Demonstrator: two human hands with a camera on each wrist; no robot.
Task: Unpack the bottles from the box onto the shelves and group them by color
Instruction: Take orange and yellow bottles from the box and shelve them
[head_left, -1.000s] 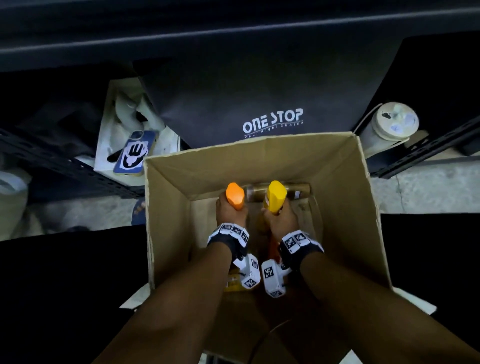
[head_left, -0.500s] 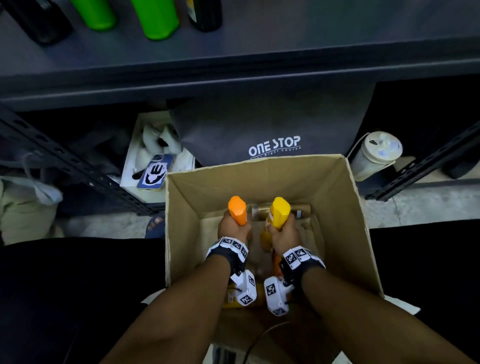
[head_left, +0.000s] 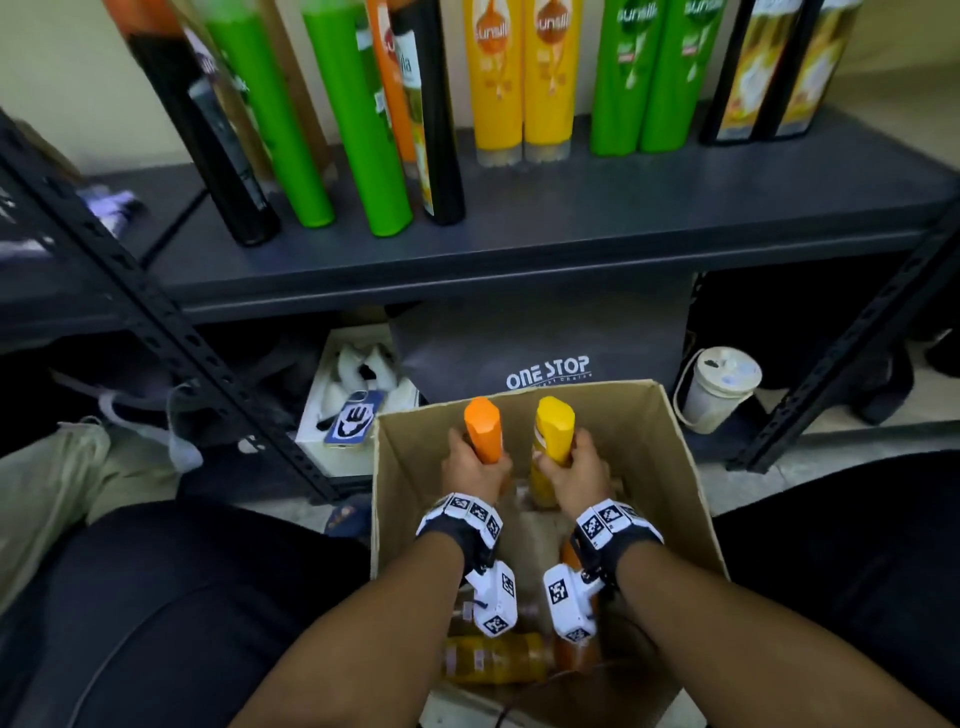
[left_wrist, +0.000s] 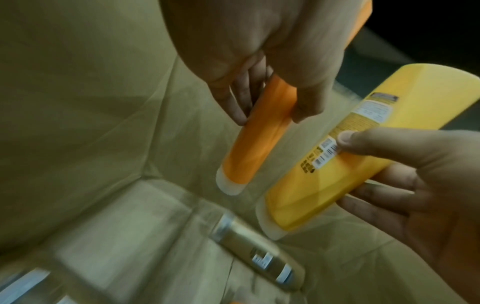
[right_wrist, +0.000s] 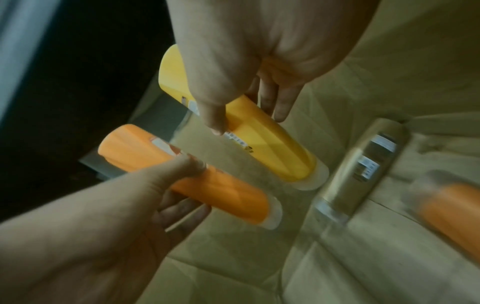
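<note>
My left hand (head_left: 475, 467) grips an orange bottle (head_left: 483, 428) upright inside the cardboard box (head_left: 675, 467); the left wrist view shows its fingers wrapped round the orange bottle (left_wrist: 255, 139). My right hand (head_left: 576, 470) grips a yellow bottle (head_left: 553, 431) beside it, the same yellow bottle (right_wrist: 262, 139) in the right wrist view. Both bottles hang above the box floor with clear caps down. A gold bottle (right_wrist: 363, 170) lies on the box floor, and more amber and orange bottles (head_left: 498, 657) lie near my wrists.
The dark shelf (head_left: 571, 218) ahead carries black, green, orange and yellow bottles; two yellow bottles (head_left: 522, 83) stand in the middle. A grey bag (head_left: 545, 353) leans behind the box, with a white cup (head_left: 719, 387) to its right and a phone (head_left: 356, 418) to its left.
Both hands have lifted their bottles higher in the box. My head has tilted up, so the shelf and its bottles have come into view.
</note>
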